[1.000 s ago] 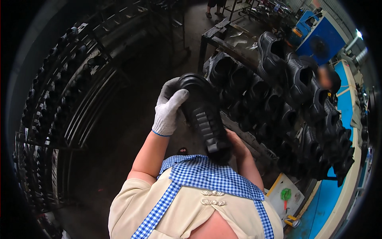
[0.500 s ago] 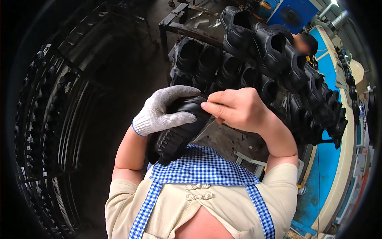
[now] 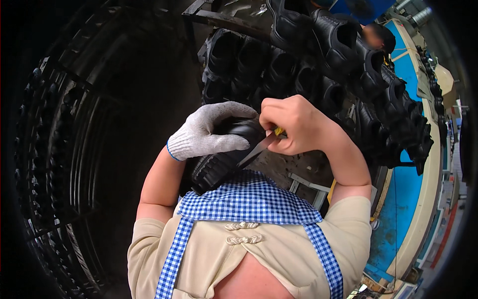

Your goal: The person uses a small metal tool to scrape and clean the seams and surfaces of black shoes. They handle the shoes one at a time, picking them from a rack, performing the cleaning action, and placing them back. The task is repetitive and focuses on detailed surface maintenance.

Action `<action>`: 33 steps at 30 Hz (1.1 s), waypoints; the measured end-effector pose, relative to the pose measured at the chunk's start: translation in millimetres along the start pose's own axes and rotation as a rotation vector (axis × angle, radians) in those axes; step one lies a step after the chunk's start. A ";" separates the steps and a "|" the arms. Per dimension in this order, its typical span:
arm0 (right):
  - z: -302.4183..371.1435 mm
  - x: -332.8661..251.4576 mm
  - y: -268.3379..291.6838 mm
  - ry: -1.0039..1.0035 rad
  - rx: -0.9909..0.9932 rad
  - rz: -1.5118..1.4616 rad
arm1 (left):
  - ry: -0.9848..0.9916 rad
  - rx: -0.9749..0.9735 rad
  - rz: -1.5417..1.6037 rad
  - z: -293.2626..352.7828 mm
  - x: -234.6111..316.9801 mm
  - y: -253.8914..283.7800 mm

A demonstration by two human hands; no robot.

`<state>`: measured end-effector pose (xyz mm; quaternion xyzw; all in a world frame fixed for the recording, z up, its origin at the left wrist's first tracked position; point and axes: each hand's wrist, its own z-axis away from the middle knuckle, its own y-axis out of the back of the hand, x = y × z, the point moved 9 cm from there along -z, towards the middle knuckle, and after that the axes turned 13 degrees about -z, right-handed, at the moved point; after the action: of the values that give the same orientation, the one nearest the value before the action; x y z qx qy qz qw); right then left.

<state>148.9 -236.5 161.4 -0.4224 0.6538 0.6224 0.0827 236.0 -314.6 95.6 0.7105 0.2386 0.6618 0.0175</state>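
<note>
A black shoe (image 3: pixel 215 168) with a ridged sole is held in front of my apron, its sole side turned partly into view. My left hand (image 3: pixel 206 133), in a whitish knit glove, wraps over its upper end, thumb on one side and fingers on the other. Bare, my right hand (image 3: pixel 297 125) is closed round a small knife (image 3: pixel 256 151). A bit of its yellow handle shows between the fingers. The thin grey blade slants down to the left along the shoe's edge; whether it touches there, I cannot tell.
A rack with several rows of black shoes (image 3: pixel 279 70) stands just beyond my hands, its dark metal frame (image 3: pixel 224 24) at the upper left. More shoes fill shelves (image 3: pixel 47 149) on the far left. A person (image 3: pixel 378 39) is behind the shoes, near a blue-topped bench (image 3: pixel 408 199).
The knife blade has come into plain view beside the shoe. My right hand has turned and shifted slightly; my left keeps its hold. The rack sits higher in view.
</note>
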 end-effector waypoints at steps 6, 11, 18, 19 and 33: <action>19.6 8.5 -3.4 0.060 0.301 -0.098 | 0.022 0.024 0.000 -3.9 -5.2 3.1; 42.1 57.7 -76.4 -0.135 0.368 -0.362 | 0.157 0.402 0.232 8.6 -22.6 60.5; 27.4 118.1 -188.5 -0.355 0.245 -1.702 | -0.136 0.794 0.626 -24.0 -14.0 127.0; 19.3 114.6 -185.9 -0.327 0.256 -1.752 | -0.102 0.790 0.617 -30.6 -9.7 129.1; -103.6 132.1 -38.4 -0.067 0.837 -2.064 | -0.095 0.692 0.154 -50.3 -28.8 102.4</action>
<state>134.2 -382.4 71.0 -0.6851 0.1446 -0.0032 0.7140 220.3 -430.3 109.9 0.7202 0.3932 0.5075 -0.2630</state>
